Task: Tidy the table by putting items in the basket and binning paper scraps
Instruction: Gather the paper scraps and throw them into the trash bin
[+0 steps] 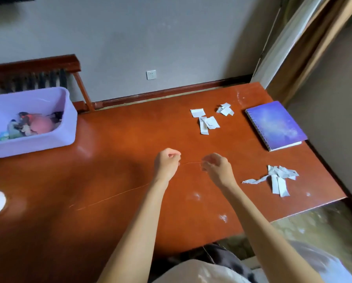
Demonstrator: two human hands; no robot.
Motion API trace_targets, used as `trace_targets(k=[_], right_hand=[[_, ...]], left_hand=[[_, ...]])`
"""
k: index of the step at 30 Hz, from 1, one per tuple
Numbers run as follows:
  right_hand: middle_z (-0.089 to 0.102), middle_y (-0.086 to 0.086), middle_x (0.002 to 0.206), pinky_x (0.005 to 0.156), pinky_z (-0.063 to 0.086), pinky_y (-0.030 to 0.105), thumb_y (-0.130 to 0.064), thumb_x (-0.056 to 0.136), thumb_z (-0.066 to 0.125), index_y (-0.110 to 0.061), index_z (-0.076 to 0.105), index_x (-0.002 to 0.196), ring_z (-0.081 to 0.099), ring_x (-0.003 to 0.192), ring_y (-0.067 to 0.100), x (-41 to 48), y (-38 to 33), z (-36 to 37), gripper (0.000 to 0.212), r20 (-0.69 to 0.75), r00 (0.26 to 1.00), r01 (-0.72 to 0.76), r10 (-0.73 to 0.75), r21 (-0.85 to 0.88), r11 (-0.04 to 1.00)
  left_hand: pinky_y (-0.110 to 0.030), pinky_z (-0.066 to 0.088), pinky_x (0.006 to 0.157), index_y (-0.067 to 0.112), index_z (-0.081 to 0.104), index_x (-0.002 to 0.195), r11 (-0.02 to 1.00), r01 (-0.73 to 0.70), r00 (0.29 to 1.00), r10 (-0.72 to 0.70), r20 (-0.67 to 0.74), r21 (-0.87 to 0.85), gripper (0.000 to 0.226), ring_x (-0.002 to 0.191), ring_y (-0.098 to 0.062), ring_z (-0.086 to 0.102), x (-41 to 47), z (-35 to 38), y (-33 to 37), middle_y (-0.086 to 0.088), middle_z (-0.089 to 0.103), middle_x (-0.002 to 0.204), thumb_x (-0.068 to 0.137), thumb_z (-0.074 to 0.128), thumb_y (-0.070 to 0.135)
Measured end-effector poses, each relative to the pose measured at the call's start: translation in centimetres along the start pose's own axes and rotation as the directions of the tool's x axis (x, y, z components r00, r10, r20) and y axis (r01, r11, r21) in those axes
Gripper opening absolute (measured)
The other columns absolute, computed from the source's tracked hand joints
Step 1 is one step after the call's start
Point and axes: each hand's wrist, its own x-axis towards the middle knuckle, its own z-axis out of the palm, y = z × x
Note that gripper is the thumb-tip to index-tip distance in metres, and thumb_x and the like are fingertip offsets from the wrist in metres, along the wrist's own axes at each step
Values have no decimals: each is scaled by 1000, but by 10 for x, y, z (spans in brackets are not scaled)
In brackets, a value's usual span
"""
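Reddish tabletop: left hand and right hand are pinching a thin thread in curled fingers, its length trailing toward eight o'clock; the basket is sitting at ten o'clock, nearer the left hand.

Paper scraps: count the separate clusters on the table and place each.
3. One cluster lies by the table's right front edge, one mid-table left of the spiral notebook, one smaller between them. Overlapped scraps may be hidden.
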Motion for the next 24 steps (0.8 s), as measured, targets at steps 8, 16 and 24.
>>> trace_targets(k=[8,16,24], right_hand=[[63,15,112,74,36,24,-8,86,55,-4,65,108,57,104,30,27,57,-59,25,-91,992,-98,84,-169,981],[54,20,115,76,38,33,-4,82,55,2,46,112,54,105,36,82,142,-167,31,-127,967,-246,219,-263,933],[53,18,116,68,40,34,-16,86,63,-4,39,120,59,101,38,106,183,-211,44,9,967,-217,255,-496,840]], left_hand=[[-37,55,86,12,64,91,997,55,987,-63,150,59,15,82,-22,63,12,76,10,-3,64,80,85,52,5],[-30,52,82,2,64,109,968,66,963,-126,239,242,32,83,-22,58,22,223,35,-10,63,94,77,63,-3],[-30,48,94,6,62,115,841,24,965,-162,209,541,41,112,-25,59,6,309,21,-12,62,121,76,74,11]])
